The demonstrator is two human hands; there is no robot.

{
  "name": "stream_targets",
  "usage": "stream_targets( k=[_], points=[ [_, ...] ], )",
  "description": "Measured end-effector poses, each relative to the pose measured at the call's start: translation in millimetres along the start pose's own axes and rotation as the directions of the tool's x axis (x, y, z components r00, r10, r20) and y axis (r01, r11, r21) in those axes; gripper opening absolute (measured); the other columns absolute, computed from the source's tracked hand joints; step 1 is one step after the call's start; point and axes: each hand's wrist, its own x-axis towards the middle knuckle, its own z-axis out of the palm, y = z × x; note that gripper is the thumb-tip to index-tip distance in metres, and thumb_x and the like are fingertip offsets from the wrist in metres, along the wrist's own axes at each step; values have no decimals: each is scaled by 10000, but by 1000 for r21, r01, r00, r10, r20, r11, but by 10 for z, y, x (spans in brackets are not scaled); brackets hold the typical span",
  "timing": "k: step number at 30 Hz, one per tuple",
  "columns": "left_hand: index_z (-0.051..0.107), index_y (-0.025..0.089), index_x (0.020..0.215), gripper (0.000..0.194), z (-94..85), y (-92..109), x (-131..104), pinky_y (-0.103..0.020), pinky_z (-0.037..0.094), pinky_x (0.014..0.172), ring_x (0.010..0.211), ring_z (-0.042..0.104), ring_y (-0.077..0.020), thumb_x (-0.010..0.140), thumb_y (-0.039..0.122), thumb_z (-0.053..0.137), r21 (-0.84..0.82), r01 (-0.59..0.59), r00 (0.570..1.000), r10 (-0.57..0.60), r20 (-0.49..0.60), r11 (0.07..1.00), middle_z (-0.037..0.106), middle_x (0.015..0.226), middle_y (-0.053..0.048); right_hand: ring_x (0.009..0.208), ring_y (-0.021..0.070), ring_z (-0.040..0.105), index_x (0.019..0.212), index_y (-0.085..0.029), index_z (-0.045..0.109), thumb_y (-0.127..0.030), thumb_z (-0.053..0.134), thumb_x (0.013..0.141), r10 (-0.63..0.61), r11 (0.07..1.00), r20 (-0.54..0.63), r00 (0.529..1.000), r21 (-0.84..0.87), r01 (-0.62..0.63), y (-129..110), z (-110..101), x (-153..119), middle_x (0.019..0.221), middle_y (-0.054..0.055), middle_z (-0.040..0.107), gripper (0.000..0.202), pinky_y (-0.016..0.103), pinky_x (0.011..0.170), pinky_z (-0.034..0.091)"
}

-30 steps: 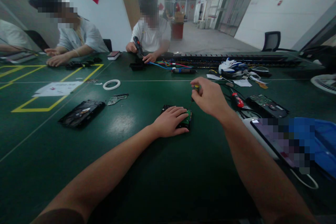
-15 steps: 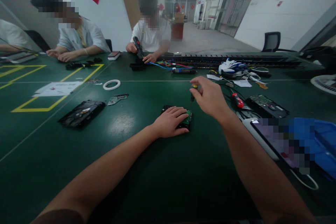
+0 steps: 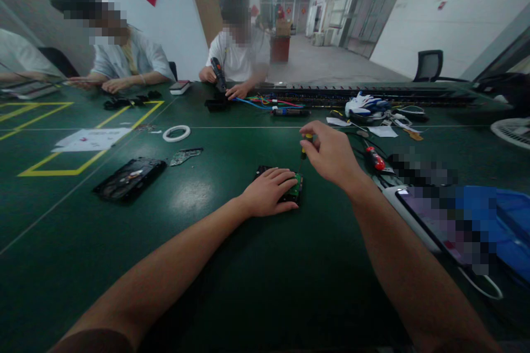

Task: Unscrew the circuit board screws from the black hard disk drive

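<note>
A hard drive with a green circuit board (image 3: 295, 190) lies on the green table in front of me. My left hand (image 3: 271, 193) rests flat across it with fingers stretched out and the thumb along its near side, hiding much of it. Above the drive's right end, my right hand (image 3: 329, 151) pinches a small screwdriver (image 3: 304, 150) by its yellow-and-black handle. Its thin shaft points down, nearly upright, to the board's right edge. Whether the tip sits in a screw is too small to tell.
On the left lie an opened drive case (image 3: 130, 179), a loose circuit board (image 3: 186, 156), a white tape ring (image 3: 176, 133) and paper (image 3: 91, 139). To the right are a red-handled tool (image 3: 375, 159), a phone (image 3: 439, 220) and a blue tray (image 3: 505, 220). Co-workers sit opposite.
The screwdriver's handle has turned slightly in my right fingers, showing more yellow. My left hand and the drive stay put. A co-worker's hands at the left have shifted a little.
</note>
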Motion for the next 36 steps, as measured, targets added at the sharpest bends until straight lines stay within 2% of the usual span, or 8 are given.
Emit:
stream_targets(
  k=[4,11,16,21,27,30,36],
  points=[
    [511,191,1508,733,6,-4,-3,-535,316,1270,1496,453,-334,998,716,481,-3,-1,1000,1,-10,1000,530,1570,-141,804,243,638,1065,-193,656,-141,589,883,45,999,-23,999,-6,-45,11,30,-1,923,85,715,200,387,765,459],
    [510,204,1508,724,6,-5,-1,-540,316,1270,1500,449,-334,997,717,481,-7,-1,1000,0,-10,1000,529,1571,-136,952,283,627,949,-225,667,-226,615,934,-27,999,-15,1000,-27,27,-23,5,9,996,105,679,54,429,863,469],
    [508,192,1511,736,-2,-3,-1,-537,315,1270,1499,448,-335,1000,720,471,2,0,1000,0,3,1000,525,1575,-138,845,244,625,1025,-222,666,-166,587,905,-22,1000,1,1000,3,22,-12,-11,5,1019,85,706,153,404,800,452],
    [512,194,1510,732,-9,-3,-3,-542,323,1264,1496,453,-335,1000,718,472,-5,0,1000,0,3,1000,533,1568,-140,761,224,596,1036,-204,663,-151,584,884,14,1000,6,1000,-5,-14,-21,13,0,914,68,693,180,388,760,444],
    [510,187,1512,736,-4,-2,-1,-534,311,1272,1501,445,-329,1002,716,471,5,1,1000,-1,1,1000,524,1578,-135,892,251,610,970,-232,683,-256,597,961,-33,999,-20,999,5,33,-16,22,7,992,90,656,90,409,845,463],
    [503,185,1518,744,-5,2,0,-534,311,1273,1499,447,-332,1002,719,465,10,4,1000,-4,4,1000,517,1584,-134,943,261,620,963,-235,672,-236,605,950,-50,999,-11,999,20,50,-2,10,8,1005,88,667,68,409,858,463],
    [511,189,1510,735,0,-1,-3,-539,320,1267,1495,453,-333,999,716,479,1,4,1000,-4,2,1000,527,1575,-137,803,234,601,1049,-213,646,-177,585,901,-15,1000,-8,1000,9,15,-5,15,1,975,82,692,164,398,798,459]
  ],
)
